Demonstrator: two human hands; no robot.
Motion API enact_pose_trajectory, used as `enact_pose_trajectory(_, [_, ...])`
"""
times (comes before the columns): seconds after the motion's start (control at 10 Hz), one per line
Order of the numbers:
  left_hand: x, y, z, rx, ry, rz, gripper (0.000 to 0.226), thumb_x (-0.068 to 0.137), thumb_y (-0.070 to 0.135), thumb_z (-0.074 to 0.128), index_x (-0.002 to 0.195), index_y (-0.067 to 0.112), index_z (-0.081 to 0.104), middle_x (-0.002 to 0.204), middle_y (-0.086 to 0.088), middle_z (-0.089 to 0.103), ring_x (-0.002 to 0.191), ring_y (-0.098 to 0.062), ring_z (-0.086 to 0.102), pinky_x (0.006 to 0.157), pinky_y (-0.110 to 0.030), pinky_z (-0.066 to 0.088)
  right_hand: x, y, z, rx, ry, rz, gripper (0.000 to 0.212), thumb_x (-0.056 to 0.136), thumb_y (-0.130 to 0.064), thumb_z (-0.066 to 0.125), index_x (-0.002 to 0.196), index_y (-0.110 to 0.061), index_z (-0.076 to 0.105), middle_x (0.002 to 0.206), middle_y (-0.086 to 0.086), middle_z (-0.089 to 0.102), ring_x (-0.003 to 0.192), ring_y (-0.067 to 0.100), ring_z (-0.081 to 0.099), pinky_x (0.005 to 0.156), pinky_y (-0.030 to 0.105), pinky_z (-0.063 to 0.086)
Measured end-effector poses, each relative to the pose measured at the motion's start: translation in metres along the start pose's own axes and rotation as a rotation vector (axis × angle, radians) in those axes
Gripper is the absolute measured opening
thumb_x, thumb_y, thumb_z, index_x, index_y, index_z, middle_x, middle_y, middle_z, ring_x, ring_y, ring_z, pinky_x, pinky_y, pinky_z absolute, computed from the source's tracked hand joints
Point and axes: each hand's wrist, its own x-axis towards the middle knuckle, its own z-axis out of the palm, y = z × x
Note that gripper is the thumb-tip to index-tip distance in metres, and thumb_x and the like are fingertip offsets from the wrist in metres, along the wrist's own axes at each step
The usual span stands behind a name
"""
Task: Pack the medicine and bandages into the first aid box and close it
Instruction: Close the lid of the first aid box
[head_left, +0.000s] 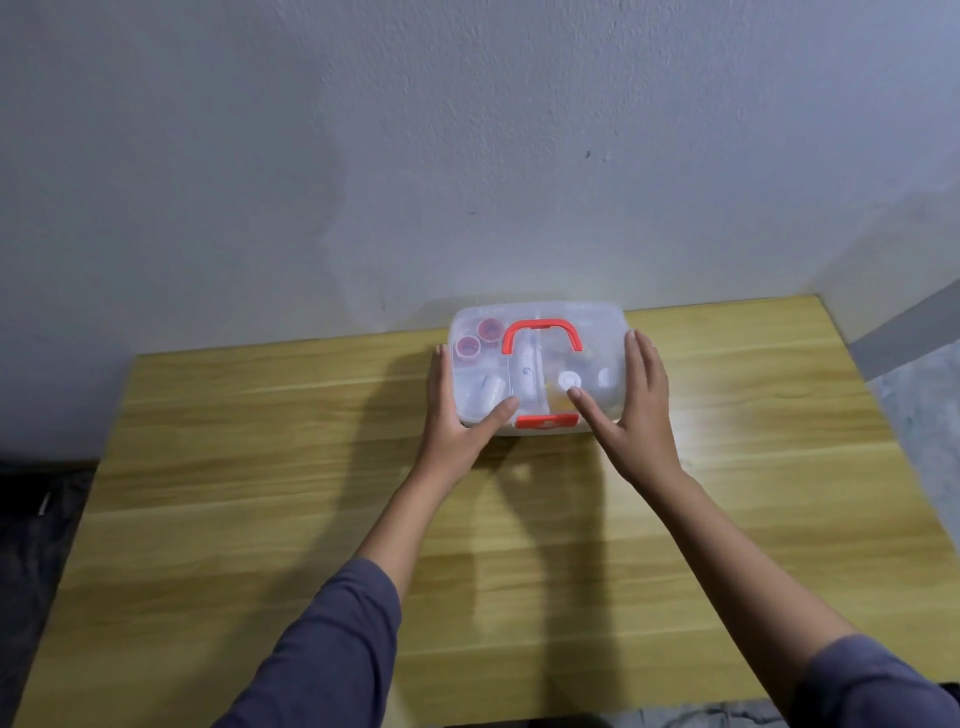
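A clear plastic first aid box (597, 332) with a red handle (540, 332) and a red front latch (545, 422) stands at the far edge of the wooden table, lid down. Through the lid I see red-capped jars (478, 338), a white bandage roll (488, 389) and a white tube (527, 369). My left hand (457, 415) holds the box's left side, thumb on the lid near the latch. My right hand (631, 410) holds the right side, thumb resting on the lid.
The wooden table (260, 467) stands against a pale wall (467, 156). Its left edge drops to a dark floor, and its right edge to a marbled floor (924, 415).
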Motion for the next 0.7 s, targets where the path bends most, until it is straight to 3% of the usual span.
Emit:
enact_pose_trajectory(0.1, [0.014, 0.003, 0.005, 0.003, -0.006, 0.015, 0.107, 0.066, 0.04, 0.075, 0.146, 0.028, 0.005, 0.144, 0.027, 0.009, 0.131, 0.014, 0.009, 0.106, -0.014, 0.015, 0.004, 0.003, 0.0, 0.189, -0.071, 0.136, 0.088, 0.082, -0.037, 0.065, 0.147, -0.022, 0.008, 0.157, -0.003, 0.007, 0.143, 0.006, 0.006, 0.11, 0.02, 0.012])
enact_pose_trajectory(0.3, [0.039, 0.011, 0.008, 0.028, 0.01, 0.037, 0.108, 0.07, 0.029, 0.079, 0.147, 0.018, 0.004, 0.156, 0.0, 0.006, 0.139, -0.003, 0.007, 0.115, -0.03, 0.014, 0.037, 0.005, -0.004, 0.248, -0.138, 0.161, 0.09, 0.081, -0.037, 0.066, 0.148, -0.023, 0.007, 0.158, -0.003, 0.006, 0.144, 0.009, 0.006, 0.113, 0.026, 0.013])
enact_pose_trajectory(0.5, [0.042, 0.015, 0.007, 0.059, 0.006, 0.066, 0.111, 0.062, 0.046, 0.076, 0.147, 0.019, 0.01, 0.153, -0.002, 0.017, 0.139, -0.01, 0.018, 0.111, -0.027, 0.021, 0.043, 0.007, -0.006, 0.263, -0.17, 0.168, 0.093, 0.08, -0.037, 0.068, 0.148, -0.023, 0.007, 0.158, -0.003, 0.006, 0.144, 0.01, 0.007, 0.114, 0.028, 0.014])
enact_pose_trajectory(0.6, [0.038, 0.028, 0.002, 0.124, -0.022, 0.068, 0.104, 0.064, 0.045, 0.077, 0.144, 0.021, 0.015, 0.147, -0.002, 0.028, 0.135, -0.014, 0.027, 0.112, -0.037, 0.029, 0.043, 0.0, -0.013, 0.228, -0.195, 0.159, 0.094, 0.079, -0.04, 0.068, 0.148, -0.023, 0.006, 0.158, -0.002, 0.007, 0.145, 0.012, 0.008, 0.117, 0.033, 0.015])
enact_pose_trajectory(0.7, [0.038, 0.034, -0.007, 0.151, -0.069, 0.038, 0.096, 0.075, 0.035, 0.074, 0.146, 0.019, 0.011, 0.149, 0.005, 0.024, 0.135, -0.006, 0.022, 0.11, -0.027, 0.025, 0.046, -0.001, -0.02, 0.156, -0.221, 0.158, 0.094, 0.077, -0.048, 0.068, 0.147, -0.023, 0.012, 0.156, -0.002, 0.018, 0.143, 0.014, 0.016, 0.115, 0.034, 0.022])
